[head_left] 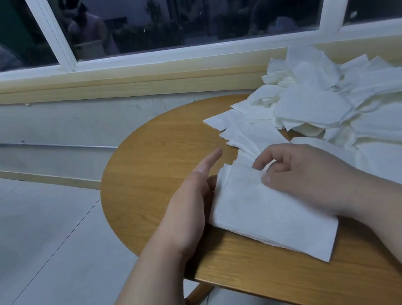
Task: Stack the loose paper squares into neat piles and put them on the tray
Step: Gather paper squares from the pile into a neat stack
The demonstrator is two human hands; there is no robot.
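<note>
White paper squares form a small stack [256, 212] near the front edge of a round wooden table [156, 143]; the left hand [192, 201], fingers straight, touches its left side, the right hand [303, 175] pinches its far corner, and a loose heap of white squares [332, 105] lies behind.

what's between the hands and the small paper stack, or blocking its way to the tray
Nothing between: left hand presses against the small stack, right hand holds its far edge. No tray in view.

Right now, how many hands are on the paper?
2. The left hand presses the left edge of the neat stack; the right hand pinches its top sheets. None hidden.
</note>
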